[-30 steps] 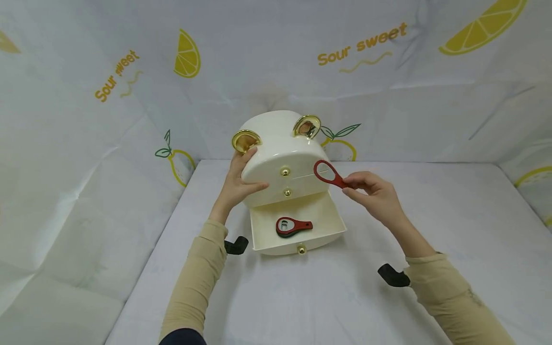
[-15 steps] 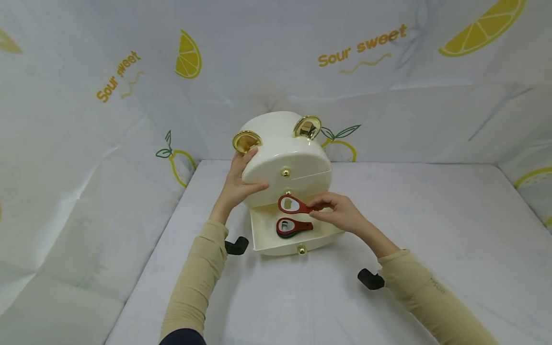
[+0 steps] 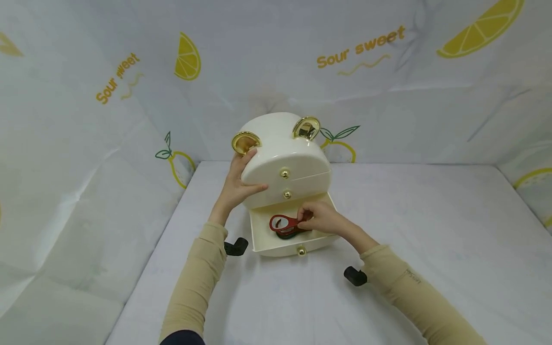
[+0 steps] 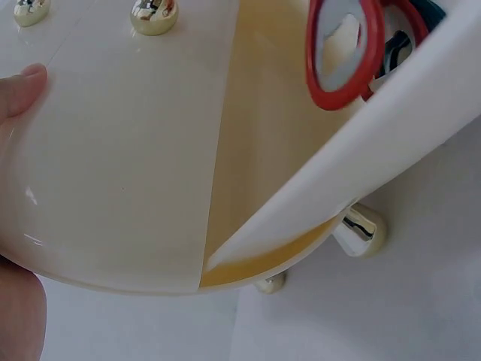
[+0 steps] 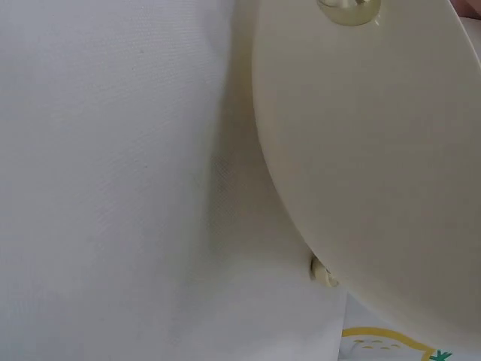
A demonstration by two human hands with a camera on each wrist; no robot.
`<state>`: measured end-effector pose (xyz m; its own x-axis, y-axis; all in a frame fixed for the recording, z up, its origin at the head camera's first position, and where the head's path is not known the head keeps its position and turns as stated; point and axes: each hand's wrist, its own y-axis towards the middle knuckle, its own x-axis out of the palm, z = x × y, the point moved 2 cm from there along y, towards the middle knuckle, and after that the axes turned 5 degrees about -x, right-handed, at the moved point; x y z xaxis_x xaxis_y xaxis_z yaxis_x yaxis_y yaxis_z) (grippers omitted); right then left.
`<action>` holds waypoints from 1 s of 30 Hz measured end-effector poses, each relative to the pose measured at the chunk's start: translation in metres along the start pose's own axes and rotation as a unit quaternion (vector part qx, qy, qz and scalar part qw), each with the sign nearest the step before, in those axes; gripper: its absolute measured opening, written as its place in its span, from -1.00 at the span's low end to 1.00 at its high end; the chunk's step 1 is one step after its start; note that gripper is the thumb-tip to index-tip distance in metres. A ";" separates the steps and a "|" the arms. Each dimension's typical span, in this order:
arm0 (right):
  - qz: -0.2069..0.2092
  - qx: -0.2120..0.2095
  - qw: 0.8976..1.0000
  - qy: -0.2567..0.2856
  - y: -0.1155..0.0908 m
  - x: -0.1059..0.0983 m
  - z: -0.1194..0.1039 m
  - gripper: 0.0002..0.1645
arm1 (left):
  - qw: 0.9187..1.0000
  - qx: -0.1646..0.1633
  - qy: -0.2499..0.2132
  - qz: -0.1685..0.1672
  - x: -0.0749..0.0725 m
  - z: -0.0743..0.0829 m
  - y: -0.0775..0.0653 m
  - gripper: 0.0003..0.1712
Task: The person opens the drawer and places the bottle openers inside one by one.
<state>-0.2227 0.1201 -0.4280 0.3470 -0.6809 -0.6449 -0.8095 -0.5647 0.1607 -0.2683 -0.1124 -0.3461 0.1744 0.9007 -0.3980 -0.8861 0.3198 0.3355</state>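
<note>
A white drawer box with gold ears stands tilted back, its bottom drawer pulled out. My left hand holds the box's left side, thumb on the front and fingers beside the left ear. Inside the drawer, my right hand pinches the handle of a red bottle opener, whose head has a grey metal plate. Directly under it lies a second red opener with a dark green underside, mostly covered. In the right wrist view, the drawer front shows and my right hand is out of sight.
Gold knobs sit on the upper drawers, and one on the open drawer. Small feet carry the box on a white-covered table. A lemon-print cloth hangs behind. Black wrist mounts stick out from both sleeves.
My right hand has moved left and down with the bottle opener, from beside the box into the open drawer, over the second opener. My left hand has stayed on the box.
</note>
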 end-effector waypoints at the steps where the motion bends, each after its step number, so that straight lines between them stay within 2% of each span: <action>1: -0.005 0.005 1.000 -0.010 0.001 0.001 0.001 -0.88 | 1.000 0.001 -0.001 0.000 0.000 0.001 0.000 0.01; 5: -0.018 0.023 0.999 -0.030 0.002 0.003 0.003 -0.87 | 1.000 0.003 -0.004 -0.004 0.000 0.002 0.002 0.00; 17: -0.033 0.008 0.996 -0.078 0.003 0.004 0.004 -0.88 | 1.000 0.003 -0.003 0.000 -0.001 0.001 0.004 0.01; 24: 0.003 -0.013 0.996 -0.091 -0.002 0.002 -0.005 -0.84 | 1.000 0.000 -0.001 0.002 -0.001 -0.002 0.002 0.02; 30: 0.044 -0.045 0.997 -0.041 -0.016 -0.002 -0.019 -0.77 | 1.000 -0.007 0.003 0.000 -0.001 -0.002 0.001 0.02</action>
<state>-0.2017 0.1217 -0.4149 0.2336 -0.6916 -0.6835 -0.7879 -0.5465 0.2837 -0.2709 -0.1138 -0.3469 0.1719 0.8991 -0.4027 -0.8925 0.3152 0.3228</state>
